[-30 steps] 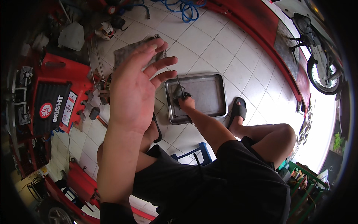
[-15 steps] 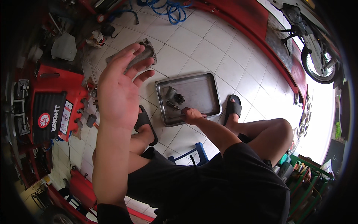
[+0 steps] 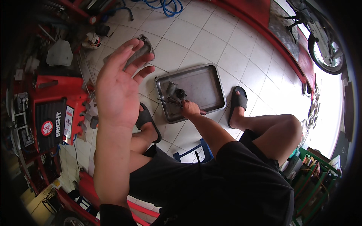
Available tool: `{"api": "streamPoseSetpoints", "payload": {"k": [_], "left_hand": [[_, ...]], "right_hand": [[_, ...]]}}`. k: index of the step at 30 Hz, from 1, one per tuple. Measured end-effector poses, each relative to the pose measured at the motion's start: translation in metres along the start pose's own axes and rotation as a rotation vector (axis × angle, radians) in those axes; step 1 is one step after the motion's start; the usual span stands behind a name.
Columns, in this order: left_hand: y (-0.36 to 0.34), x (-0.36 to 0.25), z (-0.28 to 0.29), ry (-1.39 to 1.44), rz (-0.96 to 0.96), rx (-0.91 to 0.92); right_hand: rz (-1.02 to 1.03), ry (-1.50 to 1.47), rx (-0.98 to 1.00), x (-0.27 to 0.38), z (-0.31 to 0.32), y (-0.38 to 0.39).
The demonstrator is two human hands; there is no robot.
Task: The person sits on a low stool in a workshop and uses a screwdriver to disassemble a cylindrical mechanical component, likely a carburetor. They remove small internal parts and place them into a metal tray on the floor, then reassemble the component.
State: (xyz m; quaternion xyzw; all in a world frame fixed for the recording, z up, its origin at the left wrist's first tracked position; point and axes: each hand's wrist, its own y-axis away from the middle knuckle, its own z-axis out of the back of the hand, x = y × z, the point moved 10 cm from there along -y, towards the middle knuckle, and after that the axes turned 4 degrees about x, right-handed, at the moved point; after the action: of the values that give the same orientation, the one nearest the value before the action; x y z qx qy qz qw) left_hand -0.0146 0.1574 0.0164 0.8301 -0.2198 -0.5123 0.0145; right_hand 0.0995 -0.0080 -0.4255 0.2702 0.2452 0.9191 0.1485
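My left hand (image 3: 118, 84) is raised in front of me, palm showing, fingers apart and slightly curled, with nothing in it. Lower down, my right hand (image 3: 190, 109) is closed around a screwdriver (image 3: 203, 112) at the near side of a shallow metal tray (image 3: 222, 88). The screwdriver's dark thin shaft points left, across the tray toward its left rim. Just beyond that shaft, inside the tray, lies a small grey metal part with a black round piece, which looks like a carburetor (image 3: 172, 89). Whether the shaft touches it I cannot tell.
Partly behind my left hand, a grey metal piece (image 3: 147, 47) lies on the tiled floor. A red machine (image 3: 69, 84) stands at left. Beneath me is a blue stool (image 3: 205, 150). Blue hose (image 3: 171, 8) lies far off; a motorcycle (image 3: 326, 56) stands at far right, above a green rack (image 3: 301, 184).
The screwdriver has swung away from the carburetor and now lies crosswise in my right hand, shaft to the left. My left hand stays raised and open. The whole view has shifted slightly.
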Motion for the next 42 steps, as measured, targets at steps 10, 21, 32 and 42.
{"api": "streamPoseSetpoints", "payload": {"k": [10, 21, 32, 42], "left_hand": [[-0.005, 0.002, -0.004, -0.043, 0.012, 0.012], [-0.009, -0.009, 0.008, -0.013, -0.010, -0.002], [-0.042, 0.037, 0.026, -0.085, 0.067, -0.137], [-0.063, 0.267, 0.118, -1.491, 0.204, 0.112]], "right_hand": [[-0.071, 0.105, 0.084, 0.028, -0.001, -0.018], [-0.334, -0.685, 0.386, -0.006, -0.016, -0.010], [-0.160, -1.025, 0.351, 0.017, 0.252, 0.137], [-0.168, -1.198, 0.017, -0.032, 0.359, 0.206]]}}
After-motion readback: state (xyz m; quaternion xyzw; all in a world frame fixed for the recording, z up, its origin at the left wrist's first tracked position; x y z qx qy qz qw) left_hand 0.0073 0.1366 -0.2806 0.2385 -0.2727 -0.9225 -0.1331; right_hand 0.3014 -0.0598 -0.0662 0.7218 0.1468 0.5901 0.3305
